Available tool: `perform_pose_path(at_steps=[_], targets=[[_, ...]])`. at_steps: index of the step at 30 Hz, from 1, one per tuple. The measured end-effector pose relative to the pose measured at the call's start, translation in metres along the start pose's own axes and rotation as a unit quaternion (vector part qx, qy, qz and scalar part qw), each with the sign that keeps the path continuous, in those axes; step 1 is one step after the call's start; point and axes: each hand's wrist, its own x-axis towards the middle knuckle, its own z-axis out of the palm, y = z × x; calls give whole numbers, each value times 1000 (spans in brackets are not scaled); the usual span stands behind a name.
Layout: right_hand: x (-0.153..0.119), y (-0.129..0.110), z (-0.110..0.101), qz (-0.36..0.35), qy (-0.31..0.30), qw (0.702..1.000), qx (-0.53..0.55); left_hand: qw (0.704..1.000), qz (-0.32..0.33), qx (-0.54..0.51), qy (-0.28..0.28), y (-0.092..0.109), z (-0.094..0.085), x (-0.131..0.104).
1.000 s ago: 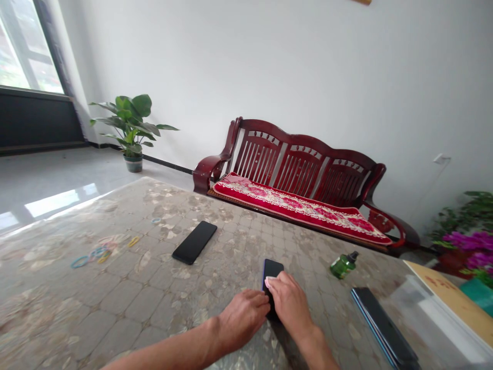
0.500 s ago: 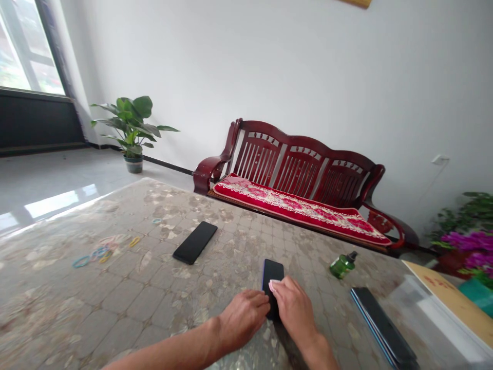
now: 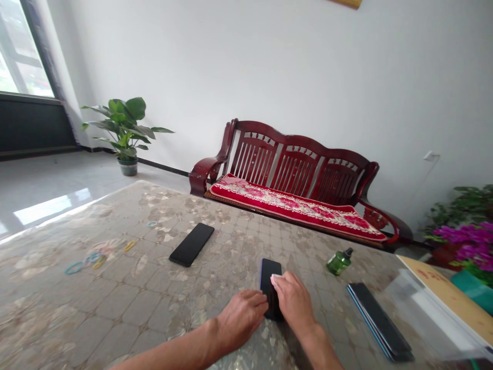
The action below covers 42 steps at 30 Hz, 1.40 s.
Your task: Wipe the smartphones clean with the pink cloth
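A black smartphone with a bluish edge (image 3: 271,268) lies flat on the patterned tablecloth, partly covered by my hands. My left hand (image 3: 243,314) grips its lower left edge, fingers closed together. Over the right side of the screen, my right hand (image 3: 293,299) pinches a small folded whitish-pink cloth or pad (image 3: 275,278) against the glass; most of that piece is hidden by the fingers. Further left, a second black smartphone (image 3: 191,244) rests screen up. A small green bottle with a dark cap (image 3: 339,262) leans to the right of my right hand.
A stack of phones (image 3: 379,321) lies at the right, beside a clear plastic box or sheet and a tan board (image 3: 449,293). Several coloured hair ties (image 3: 90,259) are scattered at the left. Beyond the table stand a wooden bench (image 3: 296,164) and a potted plant (image 3: 129,126).
The view has turned slightly, moving the scene a little leftward. My right hand and the whitish-pink piece have shifted slightly up the screen; my left hand stays at the phone's edge.
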Motion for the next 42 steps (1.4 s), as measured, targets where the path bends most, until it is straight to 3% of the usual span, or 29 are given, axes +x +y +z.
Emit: perform_pose_path(at_steps=[3,10,19,28,36,39,42], targets=[[0,2,2,-1,8,1000,12,1000,1,1,4,1,-1,0],[39,11,5,54,0,998,-37,1000,-3,9,3,0,-1,-1],[-9,-5,-2,-20,9,999,38,999,6,16,33,-4,9,-2],[39,-1,6,19,11,1000,-1,999,1,24,33,-8,13,-1],[6,-18,0,-87,3,991,105,999,-15,19,45,-9,18,1],[8,-2,11,-46,44,983,172,999,-14,23,41,-11,23,-1],[13,21,26,53,126,962,235,999,-6,30,25,-12,24,-3]])
